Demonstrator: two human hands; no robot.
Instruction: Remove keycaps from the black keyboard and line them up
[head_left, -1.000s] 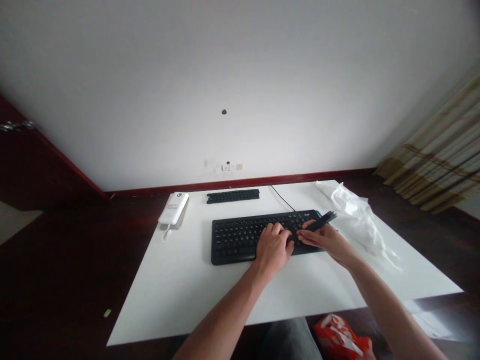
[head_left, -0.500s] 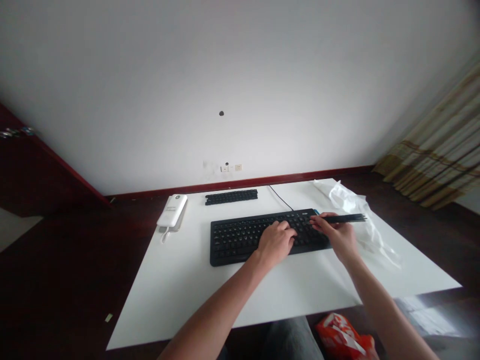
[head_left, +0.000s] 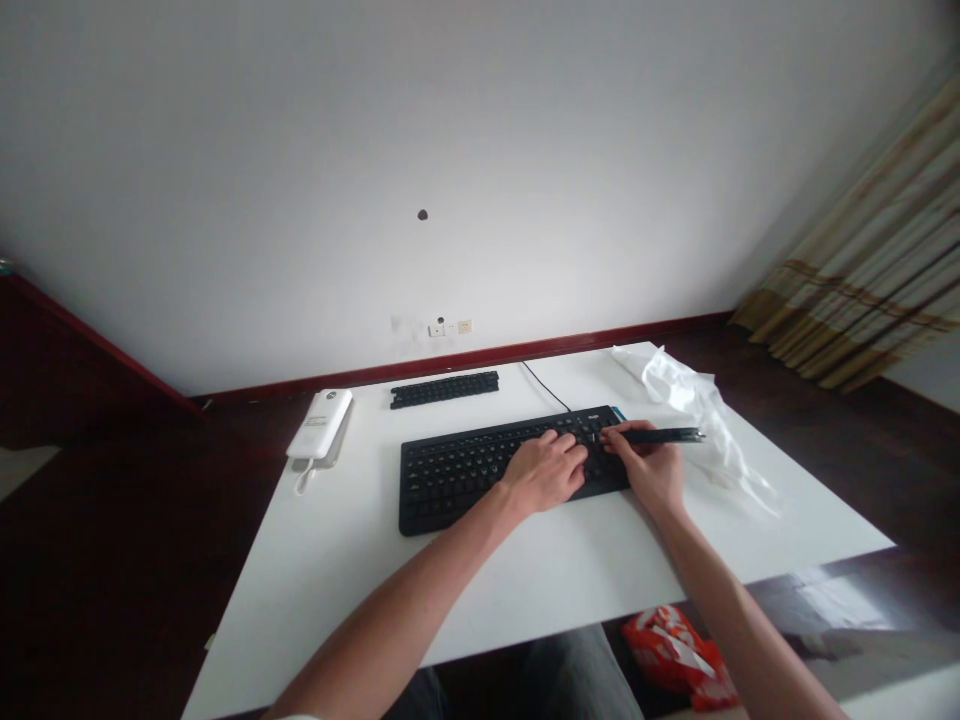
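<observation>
A black keyboard (head_left: 465, 470) lies across the middle of the white table (head_left: 360, 570). My left hand (head_left: 544, 470) rests on the keyboard's right half, fingers curled down onto the keys. At the keyboard's right end my right hand (head_left: 651, 470) is closed on a long thin black tool (head_left: 667, 435), which lies level with its free end pointing right and its near tip at the keys.
A loose black strip of keys (head_left: 444, 388) lies behind the keyboard, whose cable (head_left: 544, 385) runs to the far edge. A white power bank (head_left: 321, 424) sits at the far left, crumpled clear plastic (head_left: 690, 400) at the right. An orange-red bag (head_left: 675, 655) lies on the floor.
The black tool in my right hand has swung from pointing up-right to lying level. My left hand has stayed on the keys. The view has shifted slightly.
</observation>
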